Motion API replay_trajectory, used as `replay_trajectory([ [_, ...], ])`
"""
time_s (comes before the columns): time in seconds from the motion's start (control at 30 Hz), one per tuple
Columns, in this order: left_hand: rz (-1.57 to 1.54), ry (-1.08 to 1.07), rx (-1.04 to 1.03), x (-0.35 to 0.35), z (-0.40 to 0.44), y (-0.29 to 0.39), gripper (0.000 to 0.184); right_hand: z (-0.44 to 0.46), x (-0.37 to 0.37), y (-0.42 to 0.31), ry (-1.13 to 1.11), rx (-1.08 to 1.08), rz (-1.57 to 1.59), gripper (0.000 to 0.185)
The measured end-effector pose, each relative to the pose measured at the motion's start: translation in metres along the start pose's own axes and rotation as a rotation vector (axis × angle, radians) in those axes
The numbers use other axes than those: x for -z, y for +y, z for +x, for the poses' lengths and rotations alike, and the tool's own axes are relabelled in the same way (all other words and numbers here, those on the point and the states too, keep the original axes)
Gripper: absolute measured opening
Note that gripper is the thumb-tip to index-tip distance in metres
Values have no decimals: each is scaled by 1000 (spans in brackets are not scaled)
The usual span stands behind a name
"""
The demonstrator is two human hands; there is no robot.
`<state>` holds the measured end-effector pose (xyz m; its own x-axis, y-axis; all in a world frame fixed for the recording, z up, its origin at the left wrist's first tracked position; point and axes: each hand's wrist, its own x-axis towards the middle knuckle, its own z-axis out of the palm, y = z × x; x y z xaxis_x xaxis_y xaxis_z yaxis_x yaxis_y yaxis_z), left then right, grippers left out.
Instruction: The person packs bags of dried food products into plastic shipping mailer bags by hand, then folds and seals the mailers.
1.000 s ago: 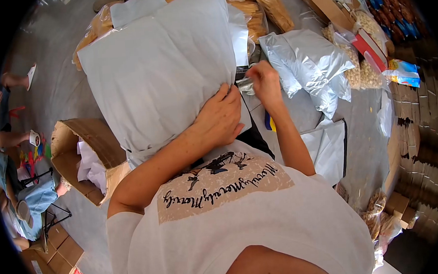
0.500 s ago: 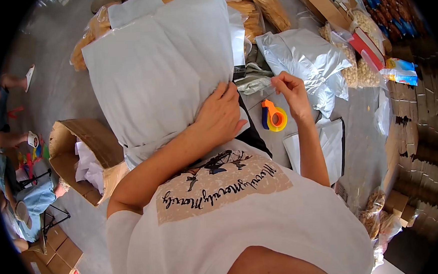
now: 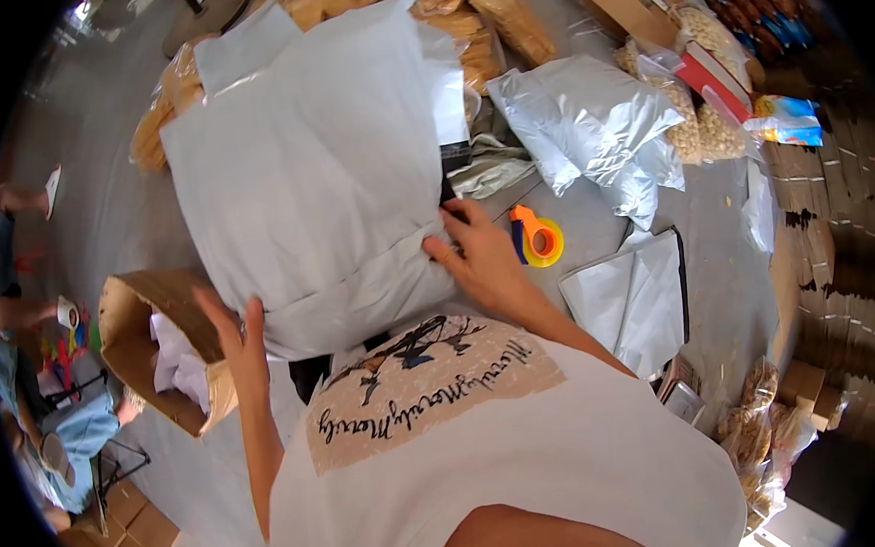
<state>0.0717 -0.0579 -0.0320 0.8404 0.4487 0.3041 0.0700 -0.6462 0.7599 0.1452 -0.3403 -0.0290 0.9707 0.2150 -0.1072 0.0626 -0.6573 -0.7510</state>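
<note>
A large, full grey mailing bag point(image 3: 302, 182) lies in front of me, its lower end folded across near my shirt. My left hand point(image 3: 233, 331) is at the bag's lower left corner, thumb and fingers apart, beside or just touching its edge. My right hand point(image 3: 477, 256) grips the right edge of the bag near the fold, thumb on top. Right of that hand, an orange tape dispenser with a yellow roll point(image 3: 539, 239) rests on the grey surface.
A silvery packed bag point(image 3: 594, 124) and flat grey bags point(image 3: 629, 297) lie to the right. An open carton point(image 3: 126, 338) with white paper stands at left. Bagged goods point(image 3: 512, 18) line the far side. Another person's legs point(image 3: 27, 198) show at far left.
My left hand has moved from the bag's right edge to its lower left corner. My right hand has come back from beside the tape dispenser onto the bag's right edge.
</note>
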Motion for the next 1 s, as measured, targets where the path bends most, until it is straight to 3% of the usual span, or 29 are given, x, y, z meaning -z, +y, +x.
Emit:
replay_trajectory([
  [0.13,-384,-217,380,-8,-27,-22,75,7,1,-7,9,165,99,69],
  [0.17,-395,-230,372,-12,-22,-21,75,9,3,-11,1,230,161,74],
  [0.2,-632,-217,445,-14,-16,-20,76,13,12,-15,-185,103,196,82],
  [0.23,-867,-204,518,-16,-9,-15,76,19,12,-16,-168,100,190,82],
  [0.3,-1022,-289,588,-20,10,0,73,31,9,-17,-412,-102,840,79],
  [0.33,-1105,-297,697,-24,17,2,75,36,15,-19,-537,-219,946,79],
  [0.37,-1184,-306,809,-27,24,7,77,37,17,-18,-515,-214,951,79],
  [0.57,-979,-387,430,-41,51,76,64,17,12,11,-349,-240,1196,75],
  [0.6,-984,-393,428,-48,55,86,64,13,10,25,-227,-247,1261,74],
  [0.67,-958,-604,318,-65,66,105,66,5,28,25,-56,-189,1431,66],
  [0.7,-961,-603,311,-75,72,112,66,2,36,33,54,-241,1430,63],
  [0.77,-1037,-873,296,-97,86,127,76,4,54,51,259,-321,1452,57],
  [0.9,-1011,-839,132,-132,101,164,82,6,124,72,651,-173,1338,59],
  [1.0,-942,-824,105,-138,108,154,78,25,176,128,709,0,1340,61],
])
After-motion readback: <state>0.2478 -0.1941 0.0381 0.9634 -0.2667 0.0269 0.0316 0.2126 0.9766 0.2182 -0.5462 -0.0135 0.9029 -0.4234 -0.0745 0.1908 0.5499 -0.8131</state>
